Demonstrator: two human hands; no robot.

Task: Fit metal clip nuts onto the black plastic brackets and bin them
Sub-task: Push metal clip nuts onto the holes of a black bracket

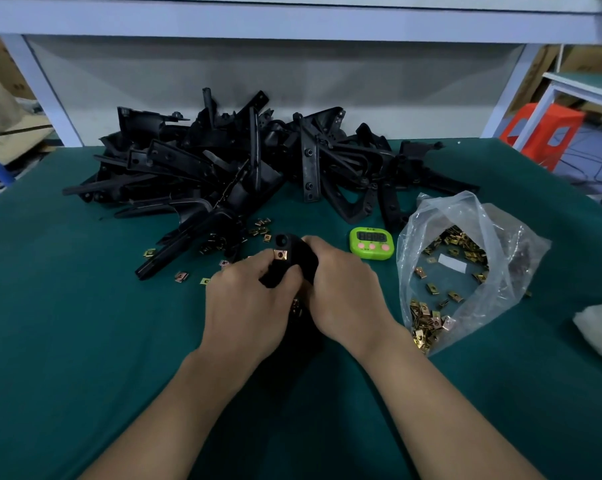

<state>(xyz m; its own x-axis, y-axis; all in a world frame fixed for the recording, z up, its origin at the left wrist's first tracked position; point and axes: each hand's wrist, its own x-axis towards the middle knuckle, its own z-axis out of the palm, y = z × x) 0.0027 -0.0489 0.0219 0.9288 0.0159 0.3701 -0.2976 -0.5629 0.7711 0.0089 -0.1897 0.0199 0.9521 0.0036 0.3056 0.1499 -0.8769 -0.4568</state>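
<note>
While tight in curled fingers (269, 259) of left hand (247, 306) and right hand (344, 289), bracket (301, 256), clip nut (280, 254) uppermost.

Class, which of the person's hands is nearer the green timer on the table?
Right. The right hand sits just left of the green timer and nearer the person, gripping the black bracket; the left hand grips the bracket's other side, farther from the timer.
</note>
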